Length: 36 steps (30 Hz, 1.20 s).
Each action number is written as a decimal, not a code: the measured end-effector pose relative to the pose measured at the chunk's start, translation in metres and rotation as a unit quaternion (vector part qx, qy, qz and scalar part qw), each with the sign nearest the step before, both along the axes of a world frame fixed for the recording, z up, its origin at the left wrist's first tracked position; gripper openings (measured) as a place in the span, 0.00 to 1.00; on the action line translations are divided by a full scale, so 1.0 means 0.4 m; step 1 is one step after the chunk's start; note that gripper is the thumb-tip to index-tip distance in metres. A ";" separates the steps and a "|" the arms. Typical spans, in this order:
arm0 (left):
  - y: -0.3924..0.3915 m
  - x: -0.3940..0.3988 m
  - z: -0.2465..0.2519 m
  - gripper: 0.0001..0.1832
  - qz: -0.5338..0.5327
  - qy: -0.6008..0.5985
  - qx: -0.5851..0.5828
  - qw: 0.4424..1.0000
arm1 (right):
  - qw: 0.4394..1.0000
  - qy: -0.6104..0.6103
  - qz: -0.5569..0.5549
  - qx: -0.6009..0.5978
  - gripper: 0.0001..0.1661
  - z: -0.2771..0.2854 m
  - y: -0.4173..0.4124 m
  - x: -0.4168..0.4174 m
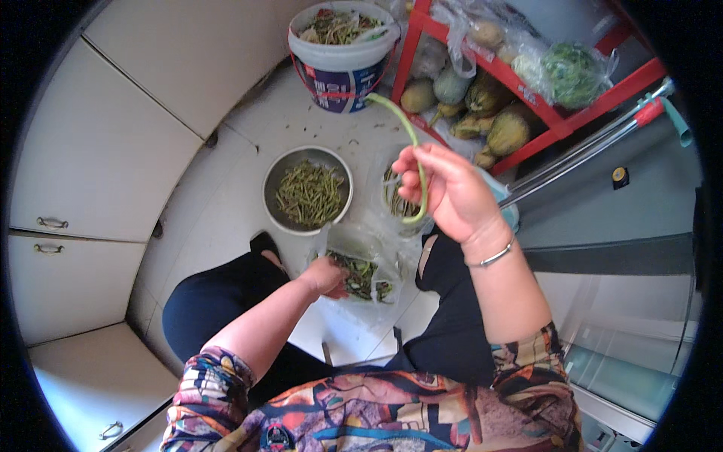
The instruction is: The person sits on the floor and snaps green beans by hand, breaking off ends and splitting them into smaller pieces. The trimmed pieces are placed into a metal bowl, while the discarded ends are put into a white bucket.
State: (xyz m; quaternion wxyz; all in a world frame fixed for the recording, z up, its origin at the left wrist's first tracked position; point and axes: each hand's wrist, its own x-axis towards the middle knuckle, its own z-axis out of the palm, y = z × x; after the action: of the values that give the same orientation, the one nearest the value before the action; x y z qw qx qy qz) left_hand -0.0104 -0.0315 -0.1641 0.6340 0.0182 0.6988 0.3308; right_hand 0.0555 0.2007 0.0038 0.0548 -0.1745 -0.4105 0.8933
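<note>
Between the thumb and fingers of my raised right hand [443, 183] is one long green bean [411, 127], its ends curving up and down. My left hand [326, 277] reaches down at the left edge of a clear plastic bag [367, 313] holding green and dark bean scraps [361, 277]; its fingertips are partly hidden, so whether it grips anything does not show. Beyond that bag a round steel basin [266, 195] holds many short cut bean pieces [309, 195]. Behind my right hand lies another plastic bag with long beans [392, 195], partly covered by the hand.
A white bucket [339, 56] full of plant scraps stands on the tiled floor [237, 169]. At the right are a red metal rack [559, 127] with bagged vegetables, squashes [508, 133] beneath it, and metal poles [576, 158]. White cabinets [101, 141] line the left.
</note>
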 end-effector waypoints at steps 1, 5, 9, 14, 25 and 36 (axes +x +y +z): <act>0.005 -0.005 0.014 0.14 -0.059 -0.012 -0.044 0.997 | 1.000 -0.005 -0.001 -0.018 0.09 0.000 -0.006 0.003; 0.042 -0.024 0.047 0.15 -0.392 0.353 0.041 0.849 | 0.996 0.007 0.029 -0.080 0.13 -0.002 -0.014 -0.006; 0.111 -0.036 0.219 0.17 -0.068 0.189 0.235 0.951 | 0.995 0.011 0.016 -0.096 0.13 -0.001 -0.028 -0.010; 0.134 -0.061 0.374 0.15 0.132 -0.090 0.269 0.950 | 0.996 0.032 -0.007 -0.082 0.13 0.001 -0.049 -0.021; 0.126 -0.045 0.386 0.13 0.141 -0.120 0.391 0.902 | 0.978 0.045 -0.129 -0.159 0.11 -0.003 -0.004 -0.024; 0.131 -0.111 0.511 0.09 0.161 0.220 0.428 0.862 | 0.936 -0.008 -0.302 -0.182 0.13 0.017 0.042 -0.056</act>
State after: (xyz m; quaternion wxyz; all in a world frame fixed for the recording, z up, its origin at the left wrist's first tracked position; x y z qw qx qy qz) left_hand -0.0548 0.0209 0.0403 0.3317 0.2470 0.6030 0.6821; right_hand 0.0330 0.2176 0.0105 0.2858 -0.3039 -0.1697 0.8928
